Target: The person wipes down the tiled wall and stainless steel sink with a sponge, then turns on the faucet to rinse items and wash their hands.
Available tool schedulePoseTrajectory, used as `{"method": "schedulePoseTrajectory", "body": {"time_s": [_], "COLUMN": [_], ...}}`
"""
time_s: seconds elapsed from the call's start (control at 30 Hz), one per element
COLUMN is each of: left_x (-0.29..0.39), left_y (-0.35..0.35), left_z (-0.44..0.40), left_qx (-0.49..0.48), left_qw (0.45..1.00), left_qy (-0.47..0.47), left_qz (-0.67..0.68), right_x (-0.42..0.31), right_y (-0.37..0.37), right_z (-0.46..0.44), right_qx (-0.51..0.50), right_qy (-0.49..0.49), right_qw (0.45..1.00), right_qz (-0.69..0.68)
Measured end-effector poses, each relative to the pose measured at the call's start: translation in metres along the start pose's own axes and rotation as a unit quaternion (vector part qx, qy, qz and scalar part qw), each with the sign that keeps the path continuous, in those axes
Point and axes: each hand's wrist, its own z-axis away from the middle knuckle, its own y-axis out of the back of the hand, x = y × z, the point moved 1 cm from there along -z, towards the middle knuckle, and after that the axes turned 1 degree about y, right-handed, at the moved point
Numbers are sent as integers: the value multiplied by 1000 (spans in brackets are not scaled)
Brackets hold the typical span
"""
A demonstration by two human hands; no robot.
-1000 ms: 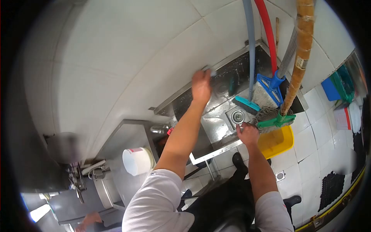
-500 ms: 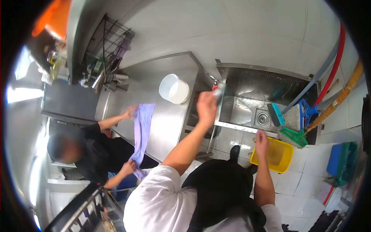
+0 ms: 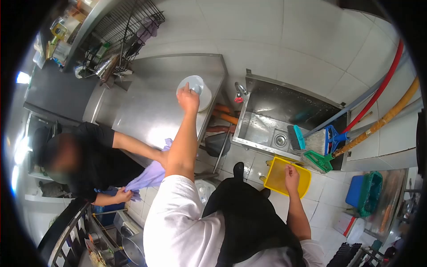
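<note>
My left hand point(image 3: 189, 99) reaches out over the white bucket point(image 3: 205, 95) on the steel counter. Its fingers are closed around a small clear container point(image 3: 195, 89), which sits at the bucket's mouth; its exact kind is hard to make out. My right hand point(image 3: 292, 179) hangs in front of me above the yellow mop bucket point(image 3: 275, 178), fingers curled in, with nothing visible in them. To my left, a person in black point(image 3: 93, 155) holds a purple cloth point(image 3: 149, 175), partly hidden behind my left arm.
A steel sink point(image 3: 262, 127) with a red-handled tap point(image 3: 239, 93) stands right of the counter point(image 3: 147, 89). Brushes and a mop point(image 3: 316, 141) lean in its right end. A blue-green bin point(image 3: 367, 191) is on the floor at right. Wire racks point(image 3: 120, 35) hang at upper left.
My left hand has moved left from beside the tap to over the white bucket, carrying the small clear container. The person has drawn the purple cloth lower, toward the counter's edge.
</note>
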Motion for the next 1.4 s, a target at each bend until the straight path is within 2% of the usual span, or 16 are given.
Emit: {"method": "schedulePoseTrajectory", "body": {"time_s": [0.1,0.23,0.43,0.63,0.7,0.77,0.83,0.9,0.93,0.97,1.03,1.07,1.1,1.17,1.27,1.4], "left_x": [43,60,69,53,47,41,39,46,35,57,86,78,61,46,-16,-9], "left_y": [27,-24,-150,-191,-188,-202,-204,-184,-194,-133,-18,13,31,52,29,24], "left_z": [13,94,141,149,147,159,167,176,199,178,123,108,85,53,29,13], "left_qx": [4,-222,-369,-375,-268,-298,-279,-259,-256,-302,-192,-152,-173,-107,-297,-297], "left_qw": [985,921,917,908,921,707,634,838,826,838,932,954,944,984,931,929], "left_qy": [-104,-157,-117,-75,-15,352,490,366,334,249,-58,-115,-146,-144,-164,-219], "left_qz": [140,278,90,171,282,536,529,310,376,380,301,231,238,-11,-132,-23], "right_x": [-2,-23,-41,-51,-47,-69,-94,-100,-95,-93,-124,-133,-136,-122,-131,-137], "right_y": [-2,-30,-89,-138,-160,-174,-188,-207,-219,-229,-234,-234,-234,-247,-263,-281], "right_z": [-19,-36,-57,-117,-150,-178,-201,-223,-234,-242,-249,-249,-247,-259,-276,-279], "right_qx": [47,64,1,-20,-47,-79,-68,-63,-23,15,34,14,3,-68,-97,-135], "right_qy": [6,-8,-55,-82,-102,-149,-186,-218,-184,-149,-160,-161,-165,-225,-293,-294], "right_qw": [998,998,998,993,975,946,932,916,931,944,927,926,925,909,884,876], "right_qz": [38,24,-4,-84,-190,-276,-304,-332,-314,-295,-338,-340,-341,-343,-350,-358]}}
